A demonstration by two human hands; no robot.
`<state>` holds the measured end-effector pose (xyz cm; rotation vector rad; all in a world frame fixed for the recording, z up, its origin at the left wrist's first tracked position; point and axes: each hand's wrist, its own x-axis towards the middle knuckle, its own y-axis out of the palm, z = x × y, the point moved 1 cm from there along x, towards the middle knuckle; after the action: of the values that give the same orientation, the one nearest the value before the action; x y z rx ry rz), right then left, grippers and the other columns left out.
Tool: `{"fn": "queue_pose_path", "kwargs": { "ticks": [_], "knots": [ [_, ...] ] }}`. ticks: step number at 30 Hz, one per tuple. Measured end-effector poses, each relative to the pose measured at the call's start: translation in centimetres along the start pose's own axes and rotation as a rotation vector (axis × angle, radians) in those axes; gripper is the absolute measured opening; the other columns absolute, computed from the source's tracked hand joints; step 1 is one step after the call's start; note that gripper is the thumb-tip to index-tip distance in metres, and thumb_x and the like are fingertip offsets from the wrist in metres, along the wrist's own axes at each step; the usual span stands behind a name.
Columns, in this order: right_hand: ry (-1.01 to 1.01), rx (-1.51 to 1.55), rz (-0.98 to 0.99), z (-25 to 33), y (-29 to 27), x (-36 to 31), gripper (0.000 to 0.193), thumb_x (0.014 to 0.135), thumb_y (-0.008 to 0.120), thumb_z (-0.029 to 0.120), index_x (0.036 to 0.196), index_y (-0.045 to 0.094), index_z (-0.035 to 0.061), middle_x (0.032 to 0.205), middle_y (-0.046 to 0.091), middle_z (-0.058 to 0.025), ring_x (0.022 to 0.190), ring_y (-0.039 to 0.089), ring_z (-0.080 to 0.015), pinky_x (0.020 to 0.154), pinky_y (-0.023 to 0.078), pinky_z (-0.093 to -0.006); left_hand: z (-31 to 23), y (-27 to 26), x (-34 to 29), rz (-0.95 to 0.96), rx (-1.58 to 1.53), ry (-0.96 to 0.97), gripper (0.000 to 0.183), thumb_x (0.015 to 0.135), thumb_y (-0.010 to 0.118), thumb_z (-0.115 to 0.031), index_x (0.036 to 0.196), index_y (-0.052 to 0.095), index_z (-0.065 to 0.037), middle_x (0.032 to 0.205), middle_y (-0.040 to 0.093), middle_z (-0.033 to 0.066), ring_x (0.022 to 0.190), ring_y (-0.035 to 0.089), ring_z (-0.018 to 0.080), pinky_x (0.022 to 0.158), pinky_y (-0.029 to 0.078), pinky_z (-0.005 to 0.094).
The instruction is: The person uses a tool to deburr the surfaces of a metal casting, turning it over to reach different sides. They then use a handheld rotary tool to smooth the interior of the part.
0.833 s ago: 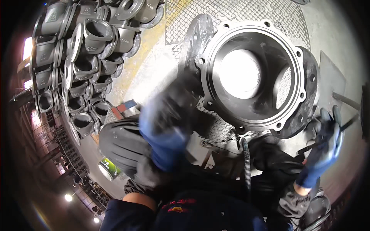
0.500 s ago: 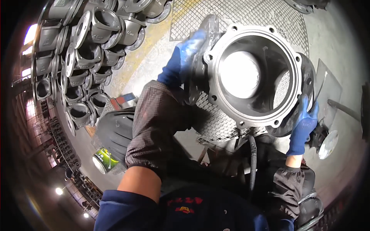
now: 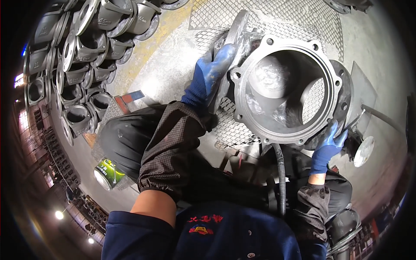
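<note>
Before me stands a large grey cast-metal valve body (image 3: 251, 119), its round bolt-holed mouth facing up and toward me. My left hand (image 3: 213, 71), in a blue glove, is closed on the upright side flange (image 3: 237, 32) at its left. At the lower right, my right hand (image 3: 327, 149), also gloved in blue, grips the near edge of the opposite side flange (image 3: 343, 89). Some fingertips of both hands are hidden behind the flanges. Through the body's side opening the metal mesh floor plate (image 3: 318, 17) shows.
Many similar castings (image 3: 86, 47) are stacked at the far left. A green can (image 3: 109, 174) lies by my left knee, and a red-and-blue bar (image 3: 130, 96) is beyond it. A ribbed hose (image 3: 281, 177) runs between my legs. A round pale disc (image 3: 364, 151) stands at the right.
The valve body has tilted, and its left flange now leans more to the right at the top. Bright light inside has dimmed. Both hands remain on the flanges; the view has shifted.
</note>
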<state>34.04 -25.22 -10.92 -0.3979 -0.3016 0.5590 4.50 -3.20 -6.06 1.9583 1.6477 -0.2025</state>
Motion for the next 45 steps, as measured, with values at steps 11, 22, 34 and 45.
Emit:
{"fn": "queue_pose_path", "kwargs": {
  "ticks": [11,22,34,45],
  "knots": [
    [-0.087,-0.3,-0.024,3.0,0.3,-1.4,0.04,0.087,0.058,0.016,0.118,0.047,-0.0077,0.102,0.059,-0.0147,0.089,0.055,-0.0159,0.08,0.046,-0.0279,-0.5,0.5,-2.7,-0.035,0.149,0.045,0.05,0.086,0.055,-0.028,0.12,0.044,0.007,0.109,0.054,0.012,0.097,0.053,0.0192,0.087,0.043,0.0301],
    [0.072,-0.255,-0.034,3.4,1.2,0.0,0.051,0.088,0.06,0.019,0.122,0.04,-0.0124,0.107,0.06,-0.0162,0.095,0.055,-0.0147,0.083,0.045,-0.026,1.3,-1.5,0.5,0.027,0.148,0.111,0.053,0.094,0.044,-0.026,0.135,0.028,0.002,0.122,0.049,0.0146,0.107,0.052,0.0205,0.091,0.042,0.0281],
    [0.066,0.212,-0.104,2.4,3.4,6.6,0.037,0.091,0.053,0.029,0.108,0.058,-0.0037,0.095,0.06,-0.0052,0.086,0.051,-0.0106,0.08,0.042,-0.0244,2.3,-1.3,2.7,0.103,0.65,0.602,0.043,0.094,0.044,-0.026,0.128,0.04,0.0,0.113,0.053,0.0119,0.096,0.056,0.0172,0.079,0.048,0.0267],
    [0.263,0.312,-0.343,1.6,3.8,1.0,0.044,0.093,0.048,0.025,0.12,0.049,-0.0099,0.119,0.055,-0.0134,0.107,0.05,-0.0179,0.094,0.035,-0.0276,4.7,-1.9,-0.5,-0.177,0.154,0.206,0.051,0.091,0.047,-0.044,0.114,0.05,0.002,0.094,0.061,0.0097,0.081,0.06,0.0164,0.068,0.05,0.0287]
  ]
}}
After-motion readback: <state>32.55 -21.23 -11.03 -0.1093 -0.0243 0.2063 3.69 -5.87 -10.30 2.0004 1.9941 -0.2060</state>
